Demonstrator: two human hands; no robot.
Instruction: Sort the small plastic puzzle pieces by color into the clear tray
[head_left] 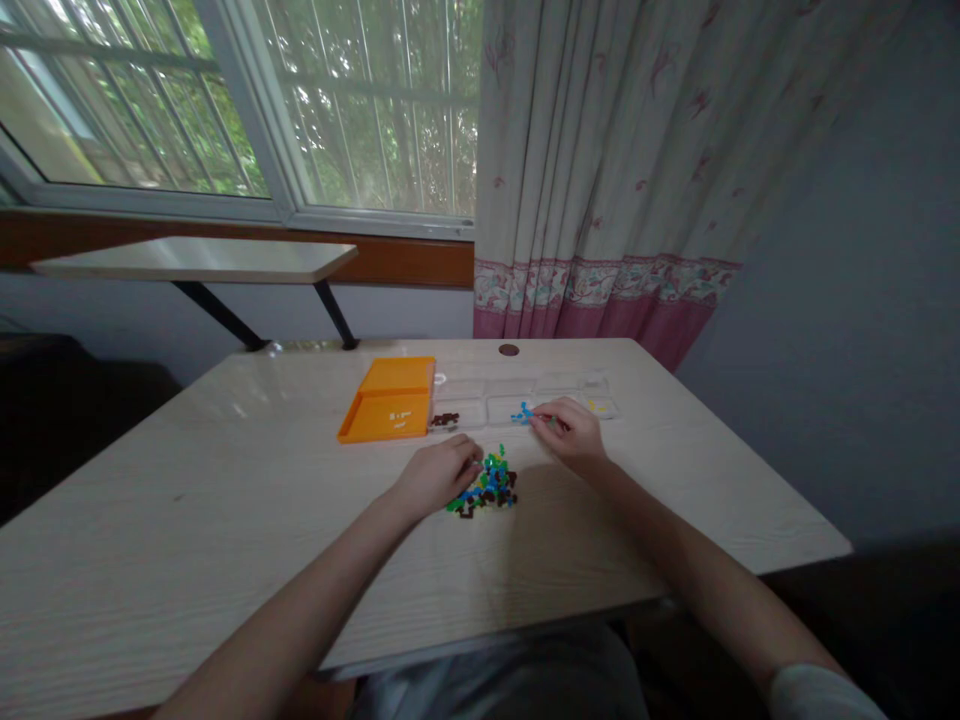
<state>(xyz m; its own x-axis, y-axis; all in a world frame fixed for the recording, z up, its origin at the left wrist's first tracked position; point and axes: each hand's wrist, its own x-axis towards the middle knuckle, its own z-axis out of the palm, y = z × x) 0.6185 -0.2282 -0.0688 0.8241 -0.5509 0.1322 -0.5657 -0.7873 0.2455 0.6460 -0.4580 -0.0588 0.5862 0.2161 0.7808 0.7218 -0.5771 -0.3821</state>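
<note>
A mixed pile of tiny building bricks [491, 488] in green, blue, brown and yellow lies on the table. At its left edge rests my left hand [441, 472], fingers curled and closed; what they hold, if anything, is hidden. My right hand [571, 430] reaches over a clear compartment tray [510, 408], thumb and fingertips pinched together beside small blue bricks [519, 414]. Whether a brick is between those fingertips is too small to tell. Brown bricks [445, 419] sit in the left front compartment, and a few yellow bricks [596, 406] at the tray's right end.
Left of the clear tray stands an orange tray [384, 437] with two sections and several white pieces [400, 418] in the front one. A raised shelf [202, 258] on black legs is at the back left. Behind the table [262, 520] hang a curtain [600, 150] and a window.
</note>
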